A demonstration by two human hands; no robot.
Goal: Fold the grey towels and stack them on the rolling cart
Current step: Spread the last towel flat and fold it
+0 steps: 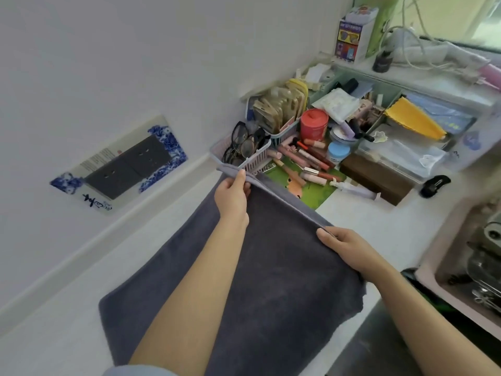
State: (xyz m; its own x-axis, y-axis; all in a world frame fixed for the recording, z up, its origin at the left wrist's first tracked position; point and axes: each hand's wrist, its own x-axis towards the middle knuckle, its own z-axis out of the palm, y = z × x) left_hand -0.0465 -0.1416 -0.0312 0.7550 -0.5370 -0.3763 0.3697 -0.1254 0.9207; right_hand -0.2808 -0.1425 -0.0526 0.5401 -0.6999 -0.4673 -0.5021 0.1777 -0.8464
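Observation:
A dark grey towel (284,267) lies spread over a white tabletop (81,308), reaching from the near edge to the clutter at the back. My left hand (233,196) pinches the towel's far left corner, where the lighter hem is turned up. My right hand (344,245) grips the far right corner, fingers curled over the edge. Both forearms cross above the cloth. The towel's near end runs out of the frame.
Just past the towel's far edge stand a basket of glasses (244,147), lipsticks (306,161), a red jar (314,124) and plastic boxes (401,156). A wall socket panel (127,164) is on the left. At right a pink-rimmed tray (439,256) holds metal items.

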